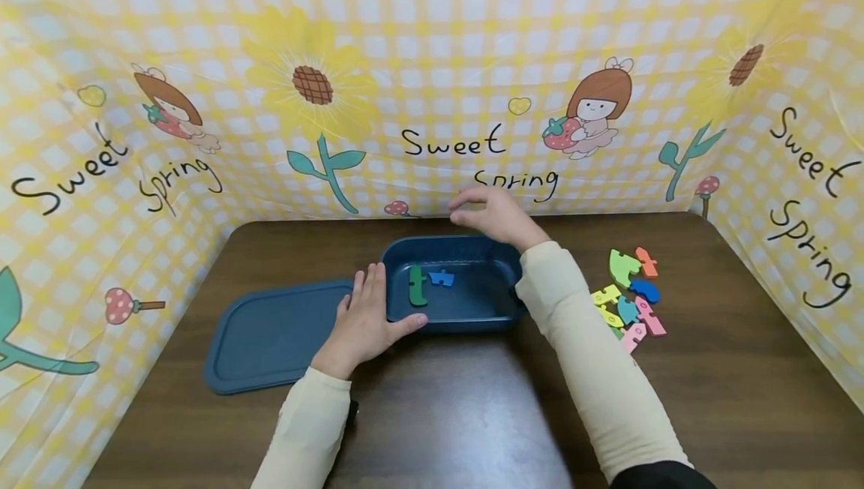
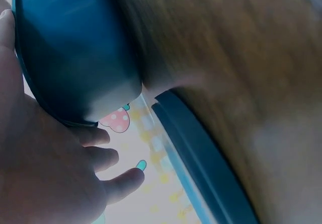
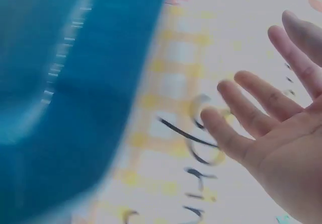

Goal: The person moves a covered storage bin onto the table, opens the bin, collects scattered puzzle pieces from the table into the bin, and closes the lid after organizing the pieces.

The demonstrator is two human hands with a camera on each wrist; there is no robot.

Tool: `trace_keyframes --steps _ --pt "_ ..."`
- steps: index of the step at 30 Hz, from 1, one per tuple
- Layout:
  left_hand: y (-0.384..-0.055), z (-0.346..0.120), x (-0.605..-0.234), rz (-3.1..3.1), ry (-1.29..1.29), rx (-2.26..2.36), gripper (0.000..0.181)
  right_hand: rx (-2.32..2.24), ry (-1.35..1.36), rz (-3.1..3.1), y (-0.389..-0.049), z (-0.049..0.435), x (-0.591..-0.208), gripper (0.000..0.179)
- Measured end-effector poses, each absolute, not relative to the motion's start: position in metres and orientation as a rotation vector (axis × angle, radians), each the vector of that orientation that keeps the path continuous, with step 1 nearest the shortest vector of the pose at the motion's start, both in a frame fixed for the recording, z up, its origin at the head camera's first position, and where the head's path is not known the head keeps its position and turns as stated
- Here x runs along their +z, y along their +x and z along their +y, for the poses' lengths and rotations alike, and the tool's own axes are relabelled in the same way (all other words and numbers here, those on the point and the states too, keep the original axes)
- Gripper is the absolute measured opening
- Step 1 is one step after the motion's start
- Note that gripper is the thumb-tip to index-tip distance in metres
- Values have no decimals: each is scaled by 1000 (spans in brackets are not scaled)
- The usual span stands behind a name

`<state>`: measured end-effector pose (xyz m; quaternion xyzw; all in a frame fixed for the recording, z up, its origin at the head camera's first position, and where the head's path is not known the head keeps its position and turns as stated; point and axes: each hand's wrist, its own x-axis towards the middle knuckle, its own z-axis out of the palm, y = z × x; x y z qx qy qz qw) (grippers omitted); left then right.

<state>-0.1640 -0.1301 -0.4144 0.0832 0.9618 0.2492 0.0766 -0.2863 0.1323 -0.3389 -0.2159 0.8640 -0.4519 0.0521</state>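
A dark blue rectangular container (image 1: 466,318) stands on the table with its opening up. Inside it, toward the left, lie a green puzzle piece (image 1: 417,286) and a small blue puzzle piece (image 1: 442,278). My left hand (image 1: 364,324) rests against the container's left side, fingers straight and thumb over the front rim; the left wrist view shows the palm along the outer wall (image 2: 80,48). Above the container's back right edge, my right hand (image 1: 496,215) is raised with nothing in it. Its fingers spread loosely in the right wrist view, apart from the container wall (image 3: 115,83).
Left of the container lies its flat blue lid (image 1: 283,331), partly behind the left hand. Several colourful puzzle pieces, among them a light green piece (image 1: 622,267) and a pink piece (image 1: 650,316), are scattered at the right. A checked cloth (image 1: 432,99) encloses the table's back and sides.
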Motion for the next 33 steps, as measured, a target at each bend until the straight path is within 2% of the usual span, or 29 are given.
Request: trace_keyframes --steps 5,10,15,22,27,33 --pt "-164 -132 -416 2877 255 753 126 -1518 -640 2666 -275 164 -316 29" --pt "-165 -133 -417 2878 251 750 126 -1483 -603 2773 -267 210 -316 31" --pt "-165 -132 -417 2882 256 739 125 -1441 -434 2864 -255 271 -334 37" --pt "-166 -131 -418 2894 267 737 125 -1310 -35 2931 -231 352 -369 49" --pt "-166 -131 -418 2885 263 738 124 -1208 193 2871 -220 384 -392 54" --pt "-165 -131 -415 2875 264 739 125 -1000 216 2882 -219 409 -411 54"
